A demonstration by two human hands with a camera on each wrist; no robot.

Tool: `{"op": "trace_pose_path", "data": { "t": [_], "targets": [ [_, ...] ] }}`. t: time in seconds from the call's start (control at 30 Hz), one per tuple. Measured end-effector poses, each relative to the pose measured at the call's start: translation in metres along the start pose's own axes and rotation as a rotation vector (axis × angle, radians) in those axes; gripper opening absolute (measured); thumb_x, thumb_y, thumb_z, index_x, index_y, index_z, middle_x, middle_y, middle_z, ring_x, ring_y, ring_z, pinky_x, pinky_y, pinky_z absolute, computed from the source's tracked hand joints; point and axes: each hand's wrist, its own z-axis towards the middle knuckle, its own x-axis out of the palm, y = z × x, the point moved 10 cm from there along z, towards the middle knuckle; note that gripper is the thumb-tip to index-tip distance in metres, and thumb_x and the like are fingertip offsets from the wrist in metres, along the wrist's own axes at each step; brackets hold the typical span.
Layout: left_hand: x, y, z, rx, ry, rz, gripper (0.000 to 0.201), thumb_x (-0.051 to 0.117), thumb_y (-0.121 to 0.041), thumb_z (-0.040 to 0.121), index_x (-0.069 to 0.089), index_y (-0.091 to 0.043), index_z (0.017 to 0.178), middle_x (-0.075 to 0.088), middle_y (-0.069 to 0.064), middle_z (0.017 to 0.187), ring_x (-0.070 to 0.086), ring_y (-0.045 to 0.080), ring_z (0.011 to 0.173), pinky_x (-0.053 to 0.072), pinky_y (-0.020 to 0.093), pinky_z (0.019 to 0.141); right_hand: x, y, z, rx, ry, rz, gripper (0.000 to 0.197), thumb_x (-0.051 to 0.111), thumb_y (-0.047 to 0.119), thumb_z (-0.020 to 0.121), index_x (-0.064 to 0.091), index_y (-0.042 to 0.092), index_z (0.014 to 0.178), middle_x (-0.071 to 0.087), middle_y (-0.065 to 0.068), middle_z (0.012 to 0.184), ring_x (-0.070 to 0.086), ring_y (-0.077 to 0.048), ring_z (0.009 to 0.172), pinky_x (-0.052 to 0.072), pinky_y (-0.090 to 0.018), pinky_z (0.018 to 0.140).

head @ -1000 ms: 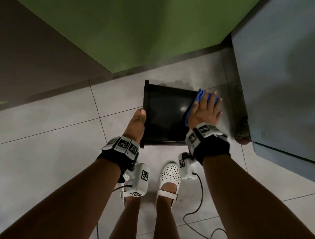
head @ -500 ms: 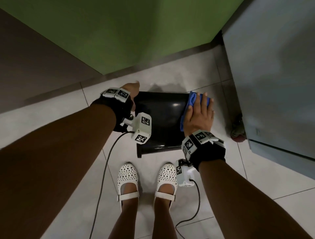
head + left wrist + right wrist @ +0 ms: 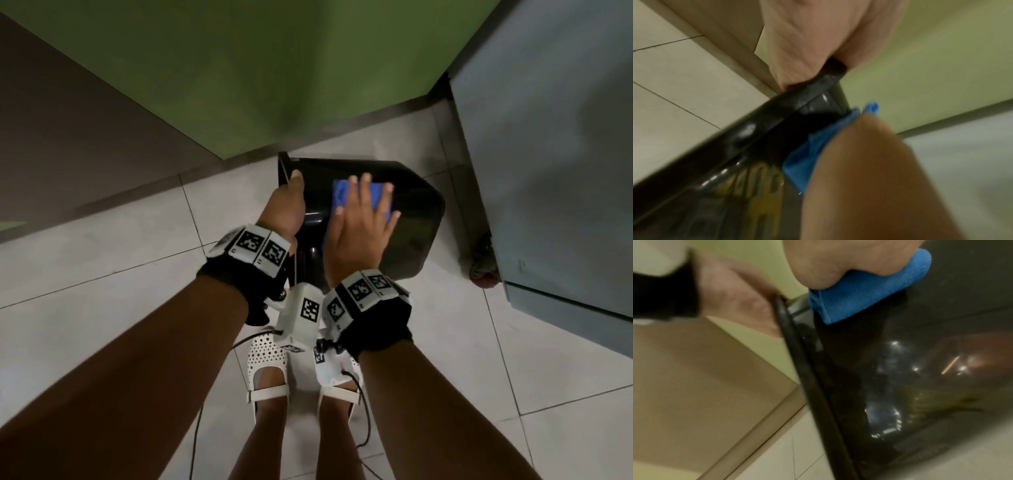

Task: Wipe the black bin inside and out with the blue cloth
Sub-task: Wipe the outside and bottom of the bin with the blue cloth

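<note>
Right hand (image 3: 359,229) lies flat, fingers spread, pressing the cloth (image 3: 356,195) onto the upturned outer wall of the bin (image 3: 418,219). Left hand (image 3: 284,205) is clamped on the rim at the bin's open end, thumb over the lip, steadying it. The bin lies tipped on its side on the floor (image 3: 102,308), mouth to the left, just beside a grey cabinet (image 3: 548,171) and near the green wall (image 3: 274,68). This looks like the outside wipe, on the top face. The next stroke probably calls for firm even pressure along the glossy wall, with the rim grip holding so the bin doesn't slide or roll.
</note>
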Motion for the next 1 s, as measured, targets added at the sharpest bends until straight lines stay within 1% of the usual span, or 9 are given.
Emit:
{"op": "trace_pose_path", "data": {
  "t": [0.1, 0.27, 0.37, 0.47, 0.6, 0.67, 0.73, 0.9, 1.0],
  "targets": [
    [-0.001, 0.001, -0.004, 0.047, -0.007, -0.079, 0.057, 0.024, -0.05, 0.094, 0.053, -0.012, 0.126, 0.054, 0.012, 0.135, 0.052, 0.027, 0.123, 0.032, 0.039, 0.113, 0.002, 0.037, 0.0, -0.156, 0.045, -0.064, 0.052, 0.02, 0.034, 0.093, 0.04, 0.019, 0.139, 0.04, 0.0, 0.148, 0.024, -0.024, 0.142, 0.011, -0.05, 0.114],
    [0.003, 0.017, -0.004, 0.149, 0.079, -0.116, 0.073, 0.036, -0.065, 0.07, 0.058, -0.019, 0.121, 0.062, 0.011, 0.125, 0.057, 0.024, 0.118, 0.037, 0.045, 0.109, 0.008, 0.039, 0.011, -0.295, 0.191, -0.184, 0.052, 0.015, 0.037, 0.095, 0.037, 0.023, 0.14, 0.039, 0.004, 0.148, 0.022, -0.019, 0.143, 0.01, -0.047, 0.116],
    [-0.002, 0.029, -0.004, 0.149, 0.038, -0.159, 0.086, 0.038, -0.07, 0.062, 0.053, -0.017, 0.128, 0.058, 0.01, 0.131, 0.053, 0.025, 0.123, 0.036, 0.047, 0.11, 0.013, 0.017, 0.033, -0.199, 0.305, -0.226, 0.046, 0.025, 0.033, 0.097, 0.033, 0.022, 0.142, 0.031, 0.002, 0.152, 0.016, -0.021, 0.145, 0.009, -0.05, 0.117],
    [-0.004, 0.031, -0.013, 0.158, 0.013, -0.143, 0.084, 0.036, -0.07, 0.068, 0.051, -0.014, 0.129, 0.056, 0.01, 0.134, 0.05, 0.025, 0.126, 0.036, 0.047, 0.11, 0.009, -0.026, 0.055, -0.015, 0.364, -0.241, 0.048, 0.026, 0.03, 0.097, 0.028, 0.023, 0.144, 0.023, 0.002, 0.155, 0.012, -0.023, 0.145, 0.011, -0.053, 0.116],
    [-0.001, 0.018, -0.028, 0.251, 0.016, -0.053, 0.051, 0.032, -0.045, 0.095, 0.049, -0.01, 0.129, 0.055, 0.01, 0.133, 0.049, 0.023, 0.126, 0.035, 0.042, 0.112, -0.007, -0.097, 0.064, 0.338, 0.3, -0.147, 0.046, 0.027, 0.027, 0.099, 0.027, 0.02, 0.144, 0.019, -0.001, 0.156, 0.009, -0.028, 0.144, 0.009, -0.055, 0.115],
    [0.001, 0.017, -0.026, 0.278, 0.019, -0.028, 0.044, 0.03, -0.036, 0.099, 0.05, -0.01, 0.127, 0.055, 0.01, 0.132, 0.049, 0.021, 0.124, 0.034, 0.037, 0.112, -0.007, -0.099, 0.058, 0.367, 0.29, -0.181, 0.048, 0.025, 0.028, 0.1, 0.022, 0.017, 0.146, 0.017, -0.004, 0.157, 0.008, -0.03, 0.144, 0.008, -0.053, 0.117],
    [0.001, 0.014, -0.027, 0.311, 0.028, -0.006, 0.041, 0.03, -0.033, 0.099, 0.05, -0.009, 0.125, 0.056, 0.01, 0.13, 0.049, 0.021, 0.123, 0.035, 0.034, 0.11, -0.004, -0.081, 0.048, 0.293, 0.282, -0.196, 0.05, 0.025, 0.029, 0.1, 0.018, 0.015, 0.147, 0.015, -0.006, 0.157, 0.009, -0.03, 0.145, 0.007, -0.05, 0.117],
    [0.0, 0.011, -0.03, 0.368, 0.015, -0.009, 0.041, 0.032, -0.034, 0.098, 0.057, -0.002, 0.107, 0.064, 0.019, 0.11, 0.058, 0.031, 0.107, 0.043, 0.046, 0.101, 0.013, 0.004, 0.01, 0.004, 0.277, -0.198, 0.05, 0.02, 0.032, 0.1, 0.013, 0.017, 0.148, 0.012, -0.004, 0.158, 0.006, -0.025, 0.146, 0.007, -0.046, 0.118],
    [-0.001, 0.012, -0.031, 0.33, 0.043, -0.061, 0.034, 0.029, -0.028, 0.1, 0.056, -0.009, 0.105, 0.063, 0.011, 0.105, 0.059, 0.026, 0.102, 0.045, 0.038, 0.098, 0.024, 0.041, -0.007, -0.166, 0.336, -0.17, 0.05, 0.016, 0.034, 0.1, 0.011, 0.019, 0.148, 0.01, -0.001, 0.158, 0.003, -0.021, 0.146, 0.003, -0.042, 0.119]
  ]
}}
